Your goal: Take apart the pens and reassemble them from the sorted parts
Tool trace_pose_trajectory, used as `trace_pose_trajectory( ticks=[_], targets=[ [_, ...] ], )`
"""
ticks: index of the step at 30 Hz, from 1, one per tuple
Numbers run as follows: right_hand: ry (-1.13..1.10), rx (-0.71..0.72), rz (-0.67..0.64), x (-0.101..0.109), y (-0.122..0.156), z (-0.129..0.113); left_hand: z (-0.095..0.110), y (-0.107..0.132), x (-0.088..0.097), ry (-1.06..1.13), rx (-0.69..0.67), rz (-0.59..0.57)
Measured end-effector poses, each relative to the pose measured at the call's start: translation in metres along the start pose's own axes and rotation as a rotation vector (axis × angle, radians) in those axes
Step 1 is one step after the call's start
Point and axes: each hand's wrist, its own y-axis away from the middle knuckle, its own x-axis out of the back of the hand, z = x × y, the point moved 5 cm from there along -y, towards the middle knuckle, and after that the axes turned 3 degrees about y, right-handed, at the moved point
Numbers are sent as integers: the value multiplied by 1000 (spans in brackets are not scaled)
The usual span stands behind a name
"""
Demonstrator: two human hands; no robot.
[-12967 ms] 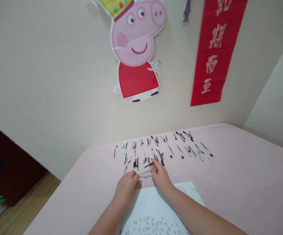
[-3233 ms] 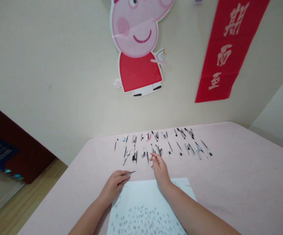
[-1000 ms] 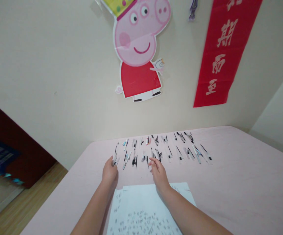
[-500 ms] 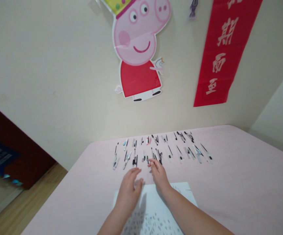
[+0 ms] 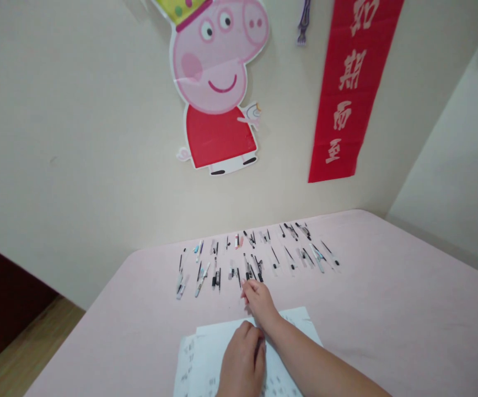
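Note:
My right hand point(image 5: 260, 302) is over the near side of the rows of pen parts, its fingers curled in a pinch. What the pinch holds, if anything, is too small to make out. A thin black pen refill point(image 5: 239, 278) lies right by those fingertips. Lower down, my left hand point(image 5: 242, 361) rests on the handwritten sheets point(image 5: 208, 342), its fingers folded inward so that their inside is hidden. Clear pen barrels with black caps point(image 5: 259, 269) lie just beyond my right hand.
Two rows of taken-apart pens spread across the pink-covered table point(image 5: 366, 309), among them a light blue pen point(image 5: 317, 256) and a red-and-white one point(image 5: 237, 241). Behind the table rises a wall with a cartoon pig cutout point(image 5: 220, 132) and a red banner point(image 5: 342, 105).
My left hand has drawn back onto the sheets and its fingers have folded. My right hand has pulled slightly nearer and its fingers have curled. The view has shifted to the right.

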Motion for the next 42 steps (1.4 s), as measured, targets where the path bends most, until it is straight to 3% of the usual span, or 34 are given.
trace_pose_trajectory(
  ticks=[7, 12, 18, 22, 25, 27, 29, 32, 36, 42],
  targets=[
    [-129, -98, 40, 9, -6, -2, 1, 2, 1, -102, -226, 55],
    [-53, -64, 22, 40, -2, -15, -13, 4, -3, -238, -352, 167],
    [109, 88, 177, 108, -1, -30, -29, 4, 8, -251, -271, 118],
    [247, 144, 368, 168, -11, -29, -27, 0, 17, -177, -167, 49],
    [479, 250, 564, 215, -14, -31, -26, -4, 17, -137, -92, 0],
    [650, 208, 714, 245, -11, -28, -25, -6, 13, -115, -39, -4],
    [822, 139, 782, 265, -8, -23, -22, -7, 8, -80, -11, 10],
    [956, 82, 784, 278, -6, -15, -8, -8, 0, 22, -15, 37],
    [1013, 52, 748, 277, -9, -9, 14, -13, -6, 175, 1, 4],
    [1088, 53, 736, 276, -13, -5, 25, -24, -6, 257, 36, 34]
  ],
)
